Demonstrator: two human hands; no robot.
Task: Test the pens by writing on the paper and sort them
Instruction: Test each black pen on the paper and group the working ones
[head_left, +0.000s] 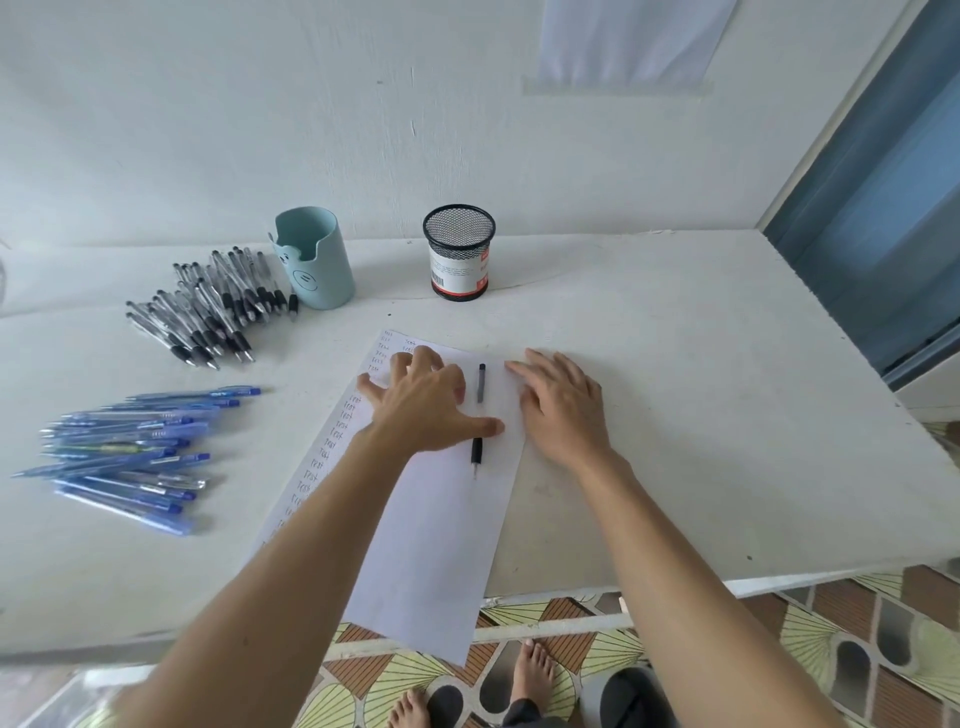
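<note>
- Pen (481, 387): a slim black one with a grey upper barrel and a dark rubbery sleeve near the tip. It lies lengthwise on the paper (441, 519), between the two hands.
- Left grip (423, 402): fingers spread apart and flat on the sheet, with the straight thumb lying across the pen's middle.
- Right grip (563, 405): fingers straight and close together, palm down on the paper's right edge and the table (675, 415), holding nothing.
- Teal cup (322, 265): smooth, round and matt, with a notched rim and a small face on its front. Its mouth shows only its inner wall.
- Mesh cup (459, 254): a black wire cylinder with a white and red label round its lower half.
- Black pens (208, 312): a loose heap just left of the teal cup.
- Blue pens (130, 457): translucent barrels, fanned out at the table's left.
- The paper is white and overhangs the near edge; rows of handwritten words run down its left side.
</note>
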